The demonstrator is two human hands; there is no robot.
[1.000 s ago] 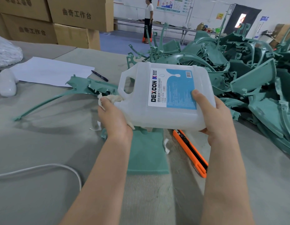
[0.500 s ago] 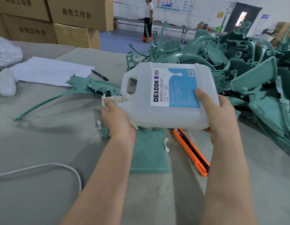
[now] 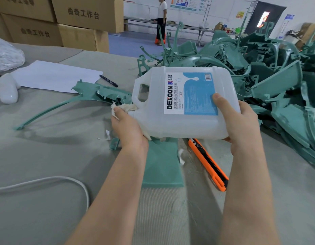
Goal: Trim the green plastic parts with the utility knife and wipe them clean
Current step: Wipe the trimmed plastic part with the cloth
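Observation:
A translucent alcohol jug with a blue and white label lies tipped on its side above the table, mouth toward the left. My right hand grips its base end. My left hand holds a crumpled off-white cloth pressed against the jug's mouth. Under the jug a flat green plastic part rests on the table. An orange utility knife lies just right of it. A long curved green part lies to the left.
A large heap of green plastic parts fills the right side. White paper and a black pen lie at the left, a white cable near me, cardboard boxes behind. A person stands far off.
The jug and both hands have shifted slightly up and right while staying tipped against the cloth. Nothing else has moved.

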